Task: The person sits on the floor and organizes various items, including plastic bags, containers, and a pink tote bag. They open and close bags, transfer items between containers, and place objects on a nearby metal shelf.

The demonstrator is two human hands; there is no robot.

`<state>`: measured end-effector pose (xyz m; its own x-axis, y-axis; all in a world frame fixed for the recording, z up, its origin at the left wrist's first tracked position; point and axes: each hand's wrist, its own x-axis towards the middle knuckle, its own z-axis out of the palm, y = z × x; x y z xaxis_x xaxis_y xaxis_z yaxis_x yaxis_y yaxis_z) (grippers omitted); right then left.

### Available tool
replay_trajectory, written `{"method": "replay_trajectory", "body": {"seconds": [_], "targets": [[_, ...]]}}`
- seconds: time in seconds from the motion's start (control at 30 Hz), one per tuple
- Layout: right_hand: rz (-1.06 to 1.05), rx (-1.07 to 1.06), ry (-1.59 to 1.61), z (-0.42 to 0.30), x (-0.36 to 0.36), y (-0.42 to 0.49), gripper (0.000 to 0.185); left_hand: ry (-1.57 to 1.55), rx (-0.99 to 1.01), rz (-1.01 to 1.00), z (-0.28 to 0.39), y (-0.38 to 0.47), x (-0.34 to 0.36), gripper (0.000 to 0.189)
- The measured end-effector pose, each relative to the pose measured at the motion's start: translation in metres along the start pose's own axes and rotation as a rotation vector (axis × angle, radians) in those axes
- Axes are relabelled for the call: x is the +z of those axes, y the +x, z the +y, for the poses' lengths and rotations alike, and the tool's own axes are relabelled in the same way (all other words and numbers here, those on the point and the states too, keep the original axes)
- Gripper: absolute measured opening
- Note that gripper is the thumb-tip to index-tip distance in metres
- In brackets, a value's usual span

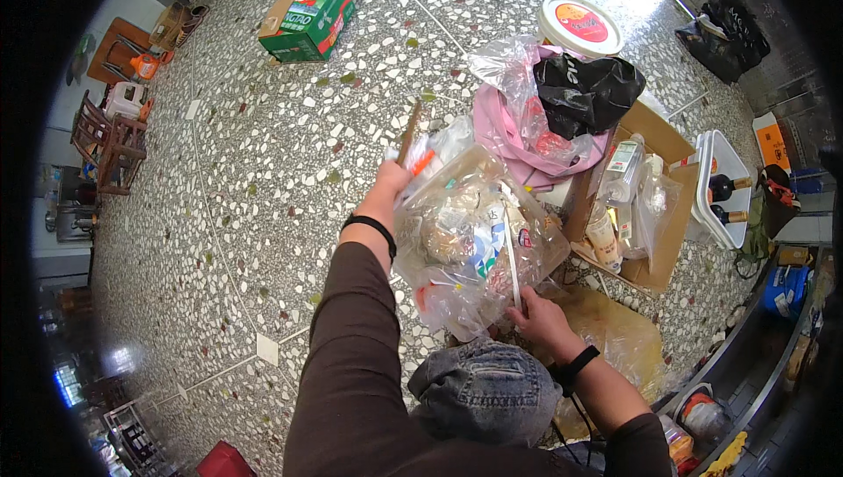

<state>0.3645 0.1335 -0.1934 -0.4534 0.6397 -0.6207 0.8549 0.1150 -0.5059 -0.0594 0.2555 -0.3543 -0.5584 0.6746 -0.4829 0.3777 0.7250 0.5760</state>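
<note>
My left hand (pixel 395 179) grips a thin brown strip (pixel 411 131), seen nearly edge-on, with crumpled clear plastic (pixel 454 134) and an orange piece (pixel 423 162) beside it. My right hand (pixel 543 320) has its fingers closed on the lower end of a long white strip (pixel 510 250). Between both hands lies a heap of crumpled plastic wrappers (pixel 454 240) in a translucent holder; whether this is a bag or a bin, I cannot tell. A blue-and-white printed wrapper (pixel 487 240) shows in it. Below is my denim-covered knee (pixel 494 388).
An open cardboard box (pixel 668 233) with plastic bottles (pixel 622 167) stands at right. Behind are a pink bag (pixel 494 128), a black bag (pixel 586 91) and a lidded white tub (pixel 579 26). White bins (pixel 731 154) hold dark bottles. A green carton (pixel 309 22) sits on the terrazzo floor (pixel 263 167).
</note>
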Motion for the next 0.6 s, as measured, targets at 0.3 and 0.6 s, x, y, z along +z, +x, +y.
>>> {"method": "replay_trajectory", "body": {"seconds": [0.3,0.6], "targets": [[0.446,-0.158,0.048,-0.040,-0.057,-0.030,0.063,-0.840,0.273,-0.198,0.091,-0.152,-0.150,0.046],[0.517,-0.637,0.552,-0.108,-0.093,-0.005,0.039,-0.824,0.171,-0.772,0.128,-0.296,-0.097,0.055]]}}
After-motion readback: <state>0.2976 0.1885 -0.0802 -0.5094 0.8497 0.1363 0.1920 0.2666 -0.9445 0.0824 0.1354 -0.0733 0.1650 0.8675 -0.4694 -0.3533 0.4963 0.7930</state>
